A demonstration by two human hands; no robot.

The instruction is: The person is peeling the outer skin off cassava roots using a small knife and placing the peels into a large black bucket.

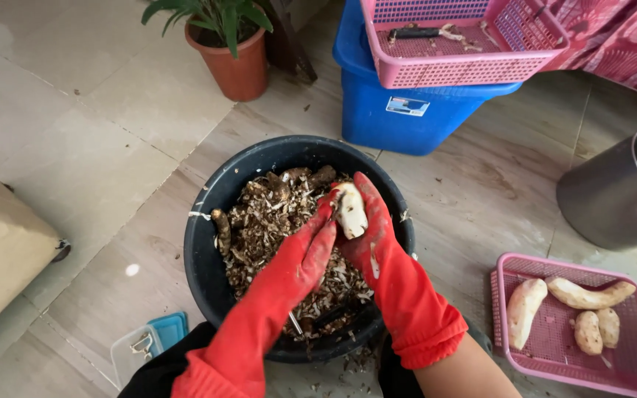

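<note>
Pale floor tiles [97, 147] fill the scene, and on them stands a black round tub [208, 258] full of brown peelings [267, 228]. Over the tub, both hands wear long red rubber gloves. The right hand [370, 228] is closed around a pale, half-peeled root [351, 210], holding it above the peelings. The left hand [307, 250] is curled and presses against the root from the left side; I cannot tell whether it grips a tool.

To the right, a pink basket [554, 354] lies on the floor with 4 peeled roots [587, 295] in it. Behind the tub a blue plastic box [399, 110] carries a second pink basket [466, 66]. A potted plant [234, 51] stands at the back, and a metal pot [613, 191] is near the right edge.
</note>
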